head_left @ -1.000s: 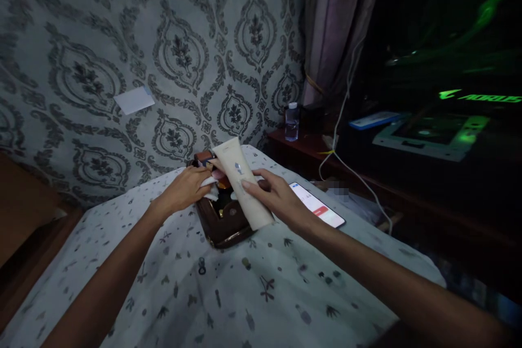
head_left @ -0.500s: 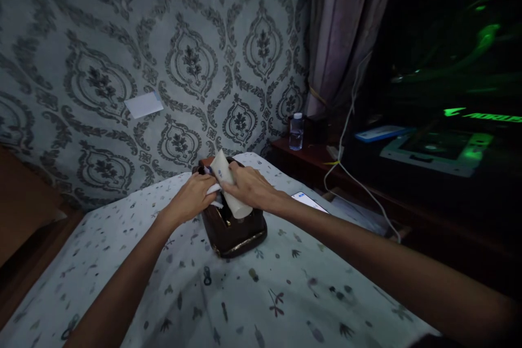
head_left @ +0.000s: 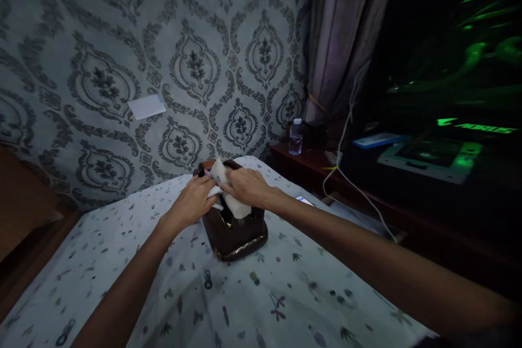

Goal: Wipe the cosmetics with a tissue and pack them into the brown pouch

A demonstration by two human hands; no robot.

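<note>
A dark brown zippered bag (head_left: 234,238) sits on the bedsheet with its top open. Across that opening lies a white squeeze tube (head_left: 237,206), tilted, its flat end up and its cap end toward me. My right hand (head_left: 248,187) is closed over the tube from the right side. At the left edge of the opening, my left hand (head_left: 194,198) is closed with its fingers bent around a white item (head_left: 214,191) that I cannot make out clearly. The inside of the bag is mostly hidden by both hands and the tube.
The bed has a white patterned sheet (head_left: 228,304). A phone (head_left: 305,200) lies right of the bag, partly behind my forearm. A clear bottle (head_left: 296,137) stands on a reddish table, near a white cable (head_left: 359,176) and a dark case with green lights (head_left: 475,126).
My right hand and the tube have sunk slightly lower into the bag's opening. The left hand stays at the bag's left side. The view has shifted a little.
</note>
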